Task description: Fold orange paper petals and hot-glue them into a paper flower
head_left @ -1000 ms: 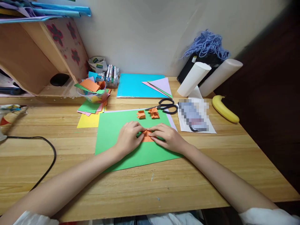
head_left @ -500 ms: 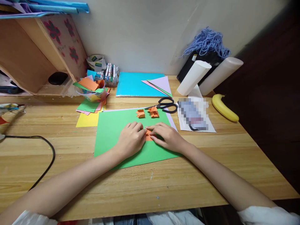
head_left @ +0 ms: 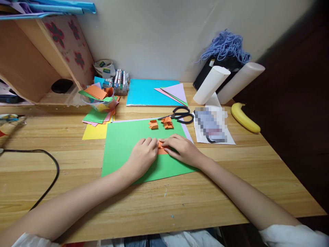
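A small orange paper (head_left: 161, 151) with folds in it lies on a green sheet (head_left: 120, 147). My left hand (head_left: 144, 155) is closed at its left edge, the fingertips partly hidden behind the knuckles. From the right, my right hand (head_left: 181, 147) reaches over the same paper, thumb and fingers pressing on it. Just beyond the hands stand two folded orange paper pieces, a smaller one (head_left: 153, 124) and a bulkier one (head_left: 167, 122). Black-handled scissors (head_left: 183, 115) lie beside them, blades pointing left.
At the back left, a clear tub (head_left: 99, 103) holds paper scraps, near a box of markers (head_left: 120, 82). A blue pad (head_left: 141, 92) carries paper triangles. To the right are a white paper roll (head_left: 212, 85), a banana (head_left: 245, 118) and a blurred item on white paper (head_left: 230, 137).
My left hand has shifted slightly and its fingers have curled closer at the orange paper's left edge. The right hand stays on the paper. The whole view slides a little left.
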`<state>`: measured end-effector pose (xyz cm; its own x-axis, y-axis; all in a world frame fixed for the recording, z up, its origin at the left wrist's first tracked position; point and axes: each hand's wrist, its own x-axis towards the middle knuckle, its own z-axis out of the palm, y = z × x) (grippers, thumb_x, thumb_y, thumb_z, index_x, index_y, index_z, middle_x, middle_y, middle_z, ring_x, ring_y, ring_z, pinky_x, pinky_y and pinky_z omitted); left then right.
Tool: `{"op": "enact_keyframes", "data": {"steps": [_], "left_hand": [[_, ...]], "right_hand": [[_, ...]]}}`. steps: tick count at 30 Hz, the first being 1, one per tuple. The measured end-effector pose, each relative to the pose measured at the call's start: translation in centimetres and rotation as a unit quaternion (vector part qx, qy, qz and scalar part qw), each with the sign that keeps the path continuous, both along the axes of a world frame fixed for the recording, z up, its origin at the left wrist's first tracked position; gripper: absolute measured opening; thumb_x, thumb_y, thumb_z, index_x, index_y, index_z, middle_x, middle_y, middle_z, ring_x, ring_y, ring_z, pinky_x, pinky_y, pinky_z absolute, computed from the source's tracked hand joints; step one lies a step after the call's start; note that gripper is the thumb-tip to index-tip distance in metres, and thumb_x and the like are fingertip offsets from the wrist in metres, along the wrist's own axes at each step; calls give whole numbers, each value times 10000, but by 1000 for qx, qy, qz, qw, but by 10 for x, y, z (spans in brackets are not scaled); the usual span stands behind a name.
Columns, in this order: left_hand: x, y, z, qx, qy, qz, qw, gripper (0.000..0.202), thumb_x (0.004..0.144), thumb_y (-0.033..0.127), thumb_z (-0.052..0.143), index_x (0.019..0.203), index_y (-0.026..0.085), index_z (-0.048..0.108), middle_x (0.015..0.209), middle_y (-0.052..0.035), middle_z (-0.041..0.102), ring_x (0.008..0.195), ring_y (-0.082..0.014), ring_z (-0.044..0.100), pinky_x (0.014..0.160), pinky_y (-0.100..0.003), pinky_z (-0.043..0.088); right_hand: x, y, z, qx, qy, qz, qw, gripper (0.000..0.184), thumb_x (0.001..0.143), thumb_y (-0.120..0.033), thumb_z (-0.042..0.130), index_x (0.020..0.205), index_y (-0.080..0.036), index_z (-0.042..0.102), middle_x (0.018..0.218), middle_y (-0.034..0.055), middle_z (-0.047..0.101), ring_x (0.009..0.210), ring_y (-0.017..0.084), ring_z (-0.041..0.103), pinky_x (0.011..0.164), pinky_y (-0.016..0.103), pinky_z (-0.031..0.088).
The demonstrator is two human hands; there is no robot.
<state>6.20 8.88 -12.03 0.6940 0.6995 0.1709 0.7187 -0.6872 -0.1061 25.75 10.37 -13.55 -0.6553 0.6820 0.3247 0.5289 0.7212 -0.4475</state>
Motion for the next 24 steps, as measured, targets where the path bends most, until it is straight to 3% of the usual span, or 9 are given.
{"op": "enact_keyframes", "data": {"steps": [10, 15, 24], "left_hand": [[4, -5, -1, 55, 74, -54, 994, 267, 828, 31, 374, 948, 52, 611, 801, -96, 538, 724, -205, 468, 546, -330, 304], [7, -11, 1, 54, 91, -27, 994, 267, 812, 54, 406, 972, 40, 619, 826, -112, 541, 741, -215, 463, 555, -328, 318], [11, -29, -5, 87, 79, 47, 992, 269, 782, -18, 375, 833, 79, 621, 737, -91, 532, 644, -196, 461, 528, -307, 319]], "right_hand": [[-1, -1, 1, 2, -11, -4, 1000, 169, 857, -145, 485, 988, -185, 584, 1065, 50, 643, 907, 196, 547, 778, 354, 498], [0, -1, 0, 23, -38, 10, 999, 258, 873, -159, 465, 1113, -179, 559, 1109, 50, 627, 935, 199, 536, 823, 365, 481], [-2, -2, 1, 58, -46, 11, 997, 229, 876, -154, 458, 1053, -176, 601, 1117, 61, 629, 915, 198, 540, 776, 360, 497]]}}
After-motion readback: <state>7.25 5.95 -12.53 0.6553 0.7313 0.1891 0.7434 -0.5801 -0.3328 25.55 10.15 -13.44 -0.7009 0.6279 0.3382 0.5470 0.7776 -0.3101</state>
